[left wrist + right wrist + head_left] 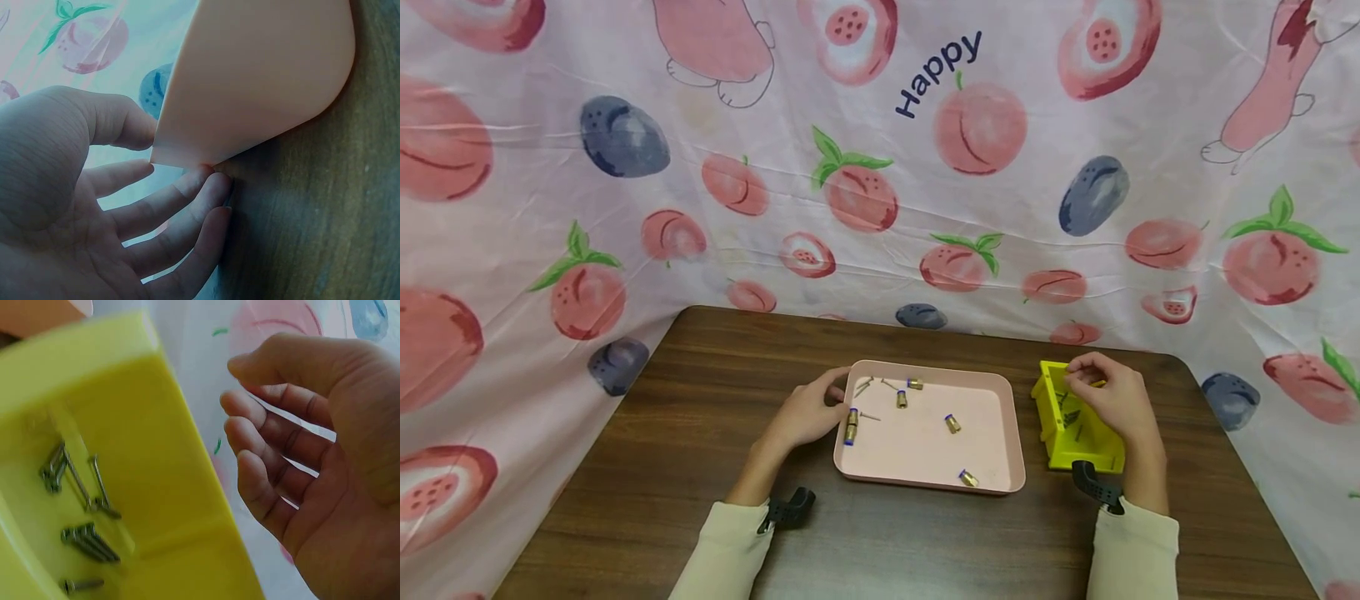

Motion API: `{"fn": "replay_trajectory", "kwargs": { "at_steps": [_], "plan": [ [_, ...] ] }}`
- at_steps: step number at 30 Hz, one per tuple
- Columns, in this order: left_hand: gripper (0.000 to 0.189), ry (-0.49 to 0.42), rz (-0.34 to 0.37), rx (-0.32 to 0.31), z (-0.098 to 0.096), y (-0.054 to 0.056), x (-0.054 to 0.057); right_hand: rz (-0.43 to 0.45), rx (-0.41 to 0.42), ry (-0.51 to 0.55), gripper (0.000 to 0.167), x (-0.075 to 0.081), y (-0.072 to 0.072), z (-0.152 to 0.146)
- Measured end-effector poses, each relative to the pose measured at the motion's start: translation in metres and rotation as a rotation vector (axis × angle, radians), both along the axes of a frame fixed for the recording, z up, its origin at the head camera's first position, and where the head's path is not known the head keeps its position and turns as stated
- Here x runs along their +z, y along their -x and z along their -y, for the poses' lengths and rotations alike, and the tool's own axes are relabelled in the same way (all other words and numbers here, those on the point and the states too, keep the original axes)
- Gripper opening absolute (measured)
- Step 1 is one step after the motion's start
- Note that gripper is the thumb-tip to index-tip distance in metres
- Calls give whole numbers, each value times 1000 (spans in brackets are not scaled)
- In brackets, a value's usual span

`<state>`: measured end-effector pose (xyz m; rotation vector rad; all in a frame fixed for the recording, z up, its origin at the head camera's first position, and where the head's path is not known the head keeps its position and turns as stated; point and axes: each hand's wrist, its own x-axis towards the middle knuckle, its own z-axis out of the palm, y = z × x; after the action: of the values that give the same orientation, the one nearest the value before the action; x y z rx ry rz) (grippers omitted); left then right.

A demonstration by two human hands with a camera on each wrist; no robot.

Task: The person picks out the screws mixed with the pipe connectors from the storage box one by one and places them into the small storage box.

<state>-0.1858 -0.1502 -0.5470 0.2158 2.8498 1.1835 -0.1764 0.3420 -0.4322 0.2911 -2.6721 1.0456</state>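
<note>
A shallow pink tray point(925, 471) lies on the table, with several brass fittings with blue ends, one a fitting point(952, 424) near its middle. At the tray's left side are several thin screws point(870, 417). My left hand point(805, 414) holds the left wall of the tray, thumb at the rim and fingertips against the outer side. On the right stands a yellow bin point(1086, 460) with several dark screws point(90, 542) on its floor. Above the bin's far right part hovers my right hand point(1112, 392), its fingers loosely bent and nothing seen between them.
The brown wooden table point(880, 542) extends in front of and around the tray and bin. Behind it and at both sides hangs a curtain point(865, 275) printed with peaches. Black wrist mounts point(790, 506) sit on both forearms.
</note>
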Motion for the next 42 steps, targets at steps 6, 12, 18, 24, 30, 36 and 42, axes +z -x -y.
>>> {"fn": "replay_trajectory", "kwargs": {
  "at_steps": [6,12,18,24,30,36,42],
  "plan": [
    [65,3,-11,-2,1,-4,6,-37,88,63,14,7,2,23],
    [67,-14,10,-8,0,-4,9,-72,196,100,11,14,5,49],
    [67,-16,10,1,-3,-5,6,-3,257,84,13,13,10,75],
    [67,-16,9,10,-2,-1,1,11,379,32,13,15,23,111],
    [66,-29,-15,-4,-1,-6,10,31,496,-14,14,20,37,152],
    [66,-15,-2,4,-3,-7,13,43,610,-104,17,13,49,190],
    [66,-7,3,-2,-1,-4,9,97,684,-251,24,2,55,218]
  ]
}}
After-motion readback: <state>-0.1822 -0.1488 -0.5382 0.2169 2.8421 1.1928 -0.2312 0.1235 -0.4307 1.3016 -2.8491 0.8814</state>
